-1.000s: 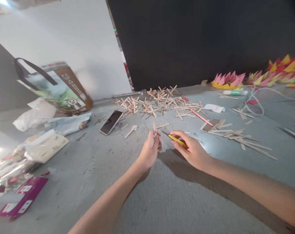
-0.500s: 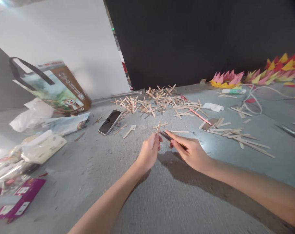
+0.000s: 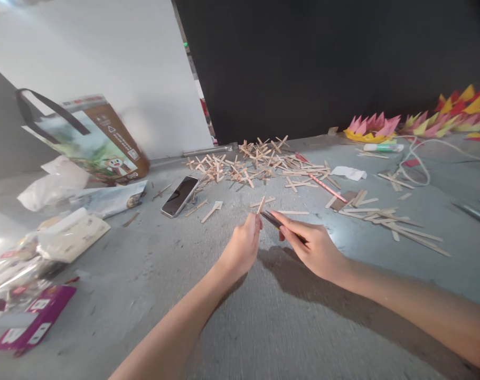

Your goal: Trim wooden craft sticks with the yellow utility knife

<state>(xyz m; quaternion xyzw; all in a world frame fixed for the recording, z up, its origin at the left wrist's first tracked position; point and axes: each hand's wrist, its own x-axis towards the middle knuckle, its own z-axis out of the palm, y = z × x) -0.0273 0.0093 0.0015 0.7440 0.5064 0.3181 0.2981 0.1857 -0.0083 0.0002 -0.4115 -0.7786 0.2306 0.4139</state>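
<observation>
Near the middle of the grey surface, my left hand is closed round a wooden craft stick, whose upper end sticks up past the fingers, slightly tilted. Just to its right, my right hand grips a slim dark tool that looks like a utility knife. The tool's tip points at the stick, close beside my left fingers; whether they touch I cannot tell. Behind both hands lies a jumbled pile of craft sticks, many of them crossed. More loose sticks are spread out on the right.
A phone lies left of the hands. Farther left are a printed bag and plastic packaging. A pink-patterned pencil, a glue stick, a white cord and a paper crown lie on the right.
The view has shifted slightly. The craft stick in my left hand leans a little more to the right; both hands keep their grip and stay close together.
</observation>
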